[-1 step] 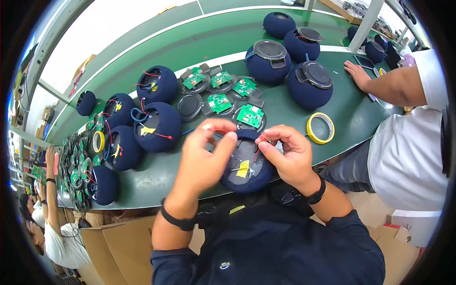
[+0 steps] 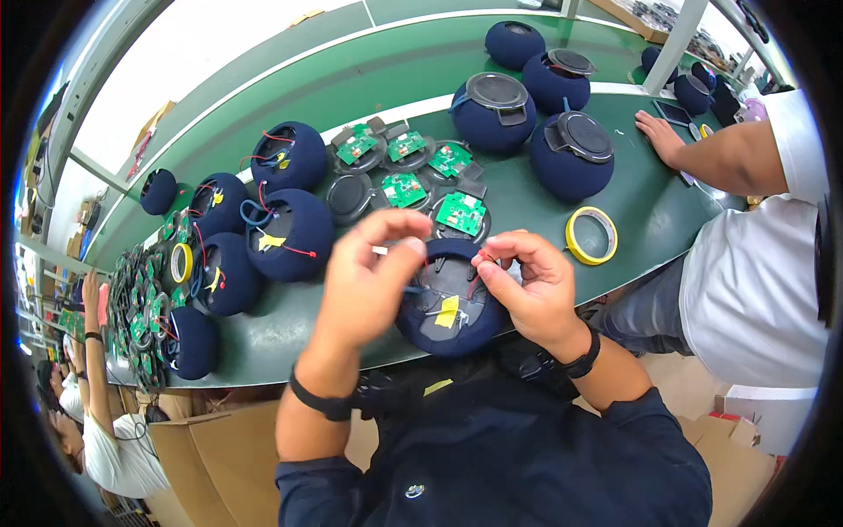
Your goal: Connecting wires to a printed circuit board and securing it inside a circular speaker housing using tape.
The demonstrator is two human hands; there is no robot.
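A round, navy fabric-covered speaker body (image 2: 450, 332) lies in front of me, its open face up. Inside its dark recess are a strip of yellow tape (image 2: 447, 312), and a blue cord (image 2: 416, 290) runs at its left side. My right hand (image 2: 527, 285) pinches the end of a red wire (image 2: 481, 256) over the far right rim. Over the left rim my left hand (image 2: 373, 272) is curled, thumb and forefinger close together. A small white piece shows between its fingers; what exactly it holds is hidden.
Green circuit boards on black round covers (image 2: 463, 213) lie beyond the speaker. Several similar navy bodies (image 2: 290, 237) stand left, by a heap of boards and cables (image 2: 145, 316). A yellow tape roll (image 2: 592, 235) lies right. Covered speakers (image 2: 572, 162) stand behind; a co-worker's hand (image 2: 660, 139) rests far right.
My left hand has shifted a little left and down, and the red wire that showed by its fingers is less visible. The speaker body has shifted slightly left. My right hand holds its pinch.
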